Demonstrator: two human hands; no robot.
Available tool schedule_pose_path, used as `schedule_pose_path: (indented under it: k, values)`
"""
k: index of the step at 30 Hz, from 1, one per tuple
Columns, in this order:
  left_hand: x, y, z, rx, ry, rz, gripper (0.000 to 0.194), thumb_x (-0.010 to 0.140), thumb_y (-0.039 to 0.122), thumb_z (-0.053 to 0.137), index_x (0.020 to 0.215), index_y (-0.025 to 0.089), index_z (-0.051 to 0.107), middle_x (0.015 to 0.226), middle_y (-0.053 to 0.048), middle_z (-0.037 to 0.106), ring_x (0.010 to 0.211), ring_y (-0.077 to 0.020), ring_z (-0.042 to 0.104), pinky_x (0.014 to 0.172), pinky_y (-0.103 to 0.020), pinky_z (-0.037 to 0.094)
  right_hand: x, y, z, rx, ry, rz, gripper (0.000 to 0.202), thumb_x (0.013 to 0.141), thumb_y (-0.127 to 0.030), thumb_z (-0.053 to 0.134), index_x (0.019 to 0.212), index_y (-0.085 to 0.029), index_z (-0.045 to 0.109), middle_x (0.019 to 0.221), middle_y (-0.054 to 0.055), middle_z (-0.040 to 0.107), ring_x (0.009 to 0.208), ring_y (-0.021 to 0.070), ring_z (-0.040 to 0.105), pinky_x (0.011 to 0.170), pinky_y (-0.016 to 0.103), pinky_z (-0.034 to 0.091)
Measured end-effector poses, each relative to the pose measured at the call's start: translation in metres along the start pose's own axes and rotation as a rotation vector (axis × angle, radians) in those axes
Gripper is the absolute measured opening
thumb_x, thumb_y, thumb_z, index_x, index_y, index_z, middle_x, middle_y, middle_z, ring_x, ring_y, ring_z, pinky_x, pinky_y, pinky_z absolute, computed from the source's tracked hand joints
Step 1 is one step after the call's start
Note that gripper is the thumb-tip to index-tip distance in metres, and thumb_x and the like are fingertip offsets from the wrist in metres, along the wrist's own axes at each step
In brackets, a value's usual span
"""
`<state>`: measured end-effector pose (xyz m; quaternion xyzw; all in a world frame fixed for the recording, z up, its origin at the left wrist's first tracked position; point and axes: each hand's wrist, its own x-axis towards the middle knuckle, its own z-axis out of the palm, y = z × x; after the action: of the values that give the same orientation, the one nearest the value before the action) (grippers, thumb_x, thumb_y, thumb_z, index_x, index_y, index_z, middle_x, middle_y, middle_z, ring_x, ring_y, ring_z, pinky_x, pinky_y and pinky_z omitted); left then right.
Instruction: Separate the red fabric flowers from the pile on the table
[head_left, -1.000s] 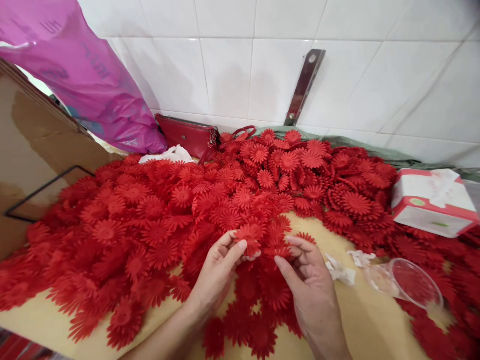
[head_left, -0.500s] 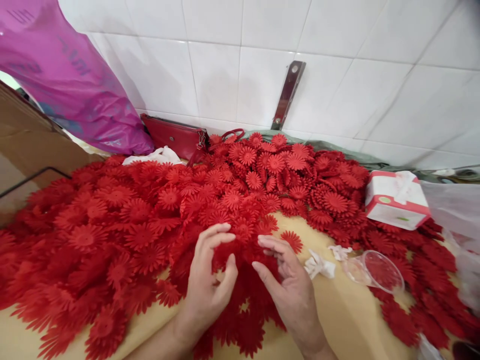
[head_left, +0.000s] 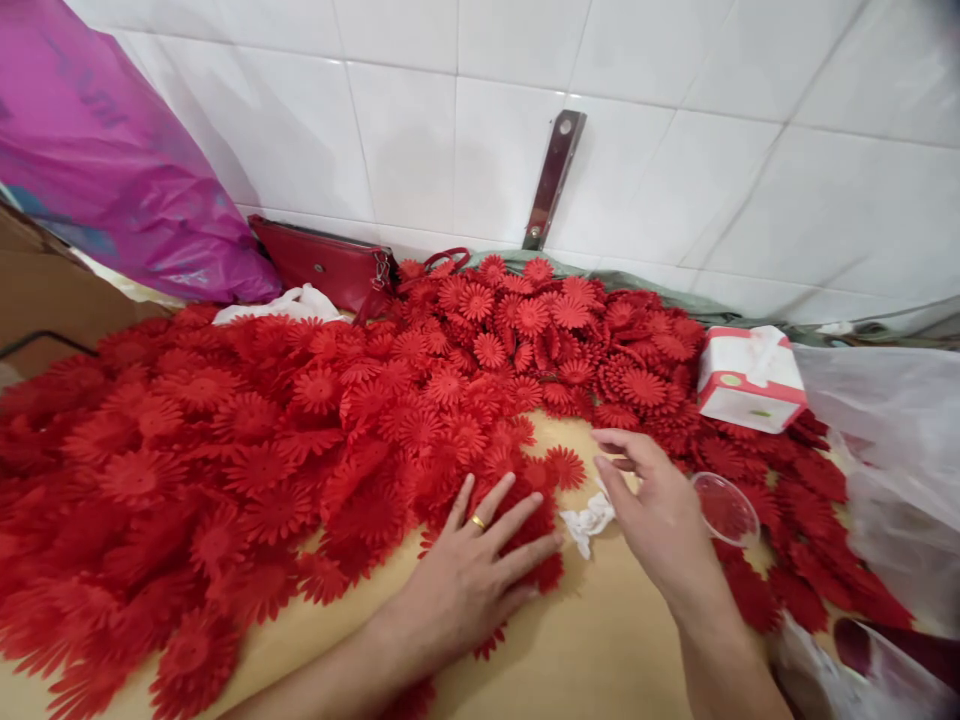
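My left hand (head_left: 491, 565), with a gold ring on one finger, lies palm down with fingers spread over red flower-shaped pieces (head_left: 375, 510) at the near edge of a big heap. Several of these pieces are partly hidden beneath it. My right hand (head_left: 652, 500) hovers over the table to the right, thumb and curled fingers a little apart, and nothing shows between them. Just left of its thumb is a crumpled white tissue (head_left: 589, 522). A single red flower piece (head_left: 565, 467) lies at the heap's edge, between the two hands.
To the right stand a tissue box (head_left: 752, 385) and a clear plastic cup (head_left: 726, 510) among more flowers. A red purse (head_left: 322, 262) and a purple plastic bag (head_left: 142, 170) are at the back left. Behind rises a tiled wall (head_left: 405, 130); translucent plastic (head_left: 892, 430) is at far right.
My left hand has turned palm down and spread onto the flowers. My right hand has moved right, beside the tissue. Flowers between the hands have shifted left, baring more table. The view has shifted slightly.
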<state>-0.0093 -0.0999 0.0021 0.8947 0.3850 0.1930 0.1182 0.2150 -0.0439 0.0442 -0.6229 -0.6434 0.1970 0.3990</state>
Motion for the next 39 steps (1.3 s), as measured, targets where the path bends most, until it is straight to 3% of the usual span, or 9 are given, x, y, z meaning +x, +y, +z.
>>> schedule_pose_path:
  k: [7, 10, 15, 21, 24, 27, 30, 34, 39]
  values:
    - [-0.005, -0.022, 0.000, 0.023, 0.047, -0.111, 0.036, 0.099, 0.022, 0.058, 0.132, 0.031, 0.066, 0.146, -0.006, 0.062, 0.151, -0.0280, 0.040, 0.127, -0.059, 0.021, 0.010, 0.011, 0.028, -0.405, -0.277, -0.140, 0.028, 0.086, -0.009, 0.054, 0.107, -0.020, 0.069, 0.106, 0.011, 0.071, 0.101, 0.0273, 0.065, 0.090, 0.042, 0.049]
    - [-0.003, -0.029, -0.002, 0.012, 0.058, -0.117, 0.033, 0.098, 0.013, 0.053, 0.123, 0.027, 0.069, 0.137, -0.006, 0.067, 0.147, -0.0249, 0.045, 0.127, -0.056, 0.023, 0.010, 0.008, 0.029, -0.433, -0.343, -0.135, 0.022, 0.087, -0.005, 0.052, 0.090, -0.021, 0.066, 0.089, 0.006, 0.068, 0.086, 0.0240, 0.063, 0.078, 0.035, 0.046]
    - [-0.004, -0.036, -0.025, 0.129, 0.036, -0.161, 0.041, 0.092, 0.001, 0.048, 0.118, 0.023, 0.070, 0.136, -0.009, 0.068, 0.141, -0.0293, 0.052, 0.125, -0.060, 0.026, -0.008, -0.012, 0.039, -0.390, -0.382, -0.162, 0.025, 0.088, -0.004, 0.051, 0.099, -0.021, 0.065, 0.097, 0.007, 0.068, 0.091, 0.0234, 0.065, 0.079, 0.034, 0.047]
    - [-0.023, -0.006, -0.072, 0.193, 0.052, -0.130, 0.052, 0.087, 0.008, 0.056, 0.137, 0.020, 0.062, 0.157, -0.016, 0.050, 0.151, -0.0361, 0.037, 0.125, -0.063, 0.023, -0.020, -0.051, 0.052, -0.306, -0.469, -0.228, 0.041, 0.081, 0.004, 0.051, 0.110, -0.022, 0.065, 0.104, 0.007, 0.067, 0.091, 0.0229, 0.067, 0.081, 0.034, 0.050]
    - [-0.017, 0.020, -0.083, -0.102, -0.037, 0.006, 0.036, 0.090, 0.016, 0.064, 0.123, 0.027, 0.071, 0.144, -0.010, 0.063, 0.144, -0.0342, 0.049, 0.124, -0.058, 0.029, -0.006, -0.052, 0.038, -0.142, -0.508, -0.167, 0.034, 0.087, -0.005, 0.053, 0.114, -0.022, 0.065, 0.106, 0.007, 0.069, 0.092, 0.0210, 0.067, 0.082, 0.033, 0.051]
    - [-0.004, 0.041, -0.064, -0.690, -0.181, 0.053, 0.015, 0.092, 0.028, 0.070, 0.106, 0.026, 0.077, 0.125, -0.006, 0.074, 0.118, -0.0209, 0.070, 0.106, -0.031, 0.054, 0.009, -0.036, 0.020, 0.026, -0.514, -0.088, 0.018, 0.093, -0.019, 0.052, 0.102, -0.022, 0.067, 0.097, 0.004, 0.072, 0.084, 0.0183, 0.068, 0.077, 0.031, 0.053]
    - [0.010, 0.052, -0.022, -0.950, 0.014, -0.015, 0.023, 0.092, 0.029, 0.070, 0.113, 0.020, 0.074, 0.125, -0.011, 0.073, 0.119, -0.0212, 0.070, 0.104, -0.031, 0.055, 0.021, -0.016, 0.005, 0.043, -0.409, -0.046, 0.021, 0.094, -0.030, 0.051, 0.104, -0.021, 0.067, 0.097, 0.005, 0.073, 0.079, 0.0189, 0.069, 0.075, 0.033, 0.053]
    - [0.030, 0.039, 0.026, -0.589, 0.081, 0.104, 0.031, 0.100, 0.027, 0.054, 0.125, 0.012, 0.065, 0.135, -0.016, 0.067, 0.135, -0.0238, 0.059, 0.116, -0.037, 0.047, 0.026, -0.001, -0.006, 0.023, -0.281, -0.017, 0.026, 0.093, -0.038, 0.053, 0.107, -0.021, 0.067, 0.101, 0.008, 0.073, 0.085, 0.0210, 0.069, 0.080, 0.036, 0.052]
    - [0.056, -0.016, 0.036, -0.071, 0.192, 0.104, 0.040, 0.105, 0.022, 0.042, 0.142, 0.015, 0.054, 0.147, -0.015, 0.061, 0.148, -0.0290, 0.044, 0.123, -0.055, 0.036, 0.031, 0.000, -0.016, -0.046, -0.221, -0.025, 0.028, 0.093, -0.040, 0.054, 0.106, -0.021, 0.069, 0.105, 0.008, 0.073, 0.092, 0.0227, 0.068, 0.085, 0.039, 0.051]
